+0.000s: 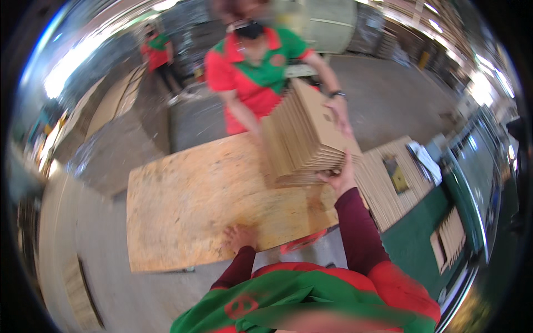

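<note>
A tilted stack of brown folded cardboard (297, 136) is held up over the right part of a wooden tabletop (189, 194). My right hand (341, 176) grips its near right corner, thumb on the underside edge and fingers up along the side. Across the table a co-worker in a red and green shirt has one hand (340, 111) on the stack's right side; their other hand, at its left, is blurred. My left hand (240, 237) lies on the board near its front edge, fingers spread and slightly smeared, holding nothing.
To the right, more flat cardboard (383, 183) lies packed in a row beside a green surface (408, 236) with another small cardboard bundle (448, 238). A green-framed machine (472, 183) stands beyond. Wrapped piles (119, 144) fill the left, where another person (159, 55) stands.
</note>
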`<action>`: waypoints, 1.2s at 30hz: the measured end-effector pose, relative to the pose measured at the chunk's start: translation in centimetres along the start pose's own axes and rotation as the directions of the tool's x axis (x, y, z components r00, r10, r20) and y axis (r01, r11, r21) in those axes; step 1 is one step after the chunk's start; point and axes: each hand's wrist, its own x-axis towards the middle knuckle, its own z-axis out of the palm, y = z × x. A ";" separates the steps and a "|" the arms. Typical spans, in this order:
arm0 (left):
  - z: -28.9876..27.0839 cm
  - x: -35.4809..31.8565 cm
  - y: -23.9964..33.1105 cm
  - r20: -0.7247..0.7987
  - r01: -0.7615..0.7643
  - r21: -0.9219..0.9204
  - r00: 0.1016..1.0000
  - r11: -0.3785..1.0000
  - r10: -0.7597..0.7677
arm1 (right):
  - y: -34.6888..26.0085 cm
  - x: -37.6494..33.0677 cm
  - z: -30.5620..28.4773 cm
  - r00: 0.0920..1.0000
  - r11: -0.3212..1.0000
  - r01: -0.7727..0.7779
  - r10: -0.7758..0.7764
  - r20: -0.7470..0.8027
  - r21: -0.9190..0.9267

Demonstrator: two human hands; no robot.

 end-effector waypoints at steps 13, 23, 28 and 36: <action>3.0 1.2 0.0 -0.166 0.011 0.378 0.985 0.926 0.056 | 7.8 -17.2 -35.1 0.719 0.994 -0.101 0.095 -0.688 0.031; 11.9 -18.3 27.5 -0.082 -0.726 -0.214 0.680 0.653 0.729 | -4.3 -22.3 -49.7 0.561 0.956 0.258 -0.265 -0.784 -0.139; 19.0 -28.7 43.8 0.014 -0.908 -0.413 0.066 0.066 0.998 | -14.1 -21.6 -54.8 0.483 0.859 0.319 -0.511 -0.711 -0.401; 23.8 -35.0 50.7 0.490 -0.846 0.290 0.533 0.448 0.689 | -29.2 -21.1 -68.8 0.326 0.289 -0.439 -0.831 -0.451 -0.851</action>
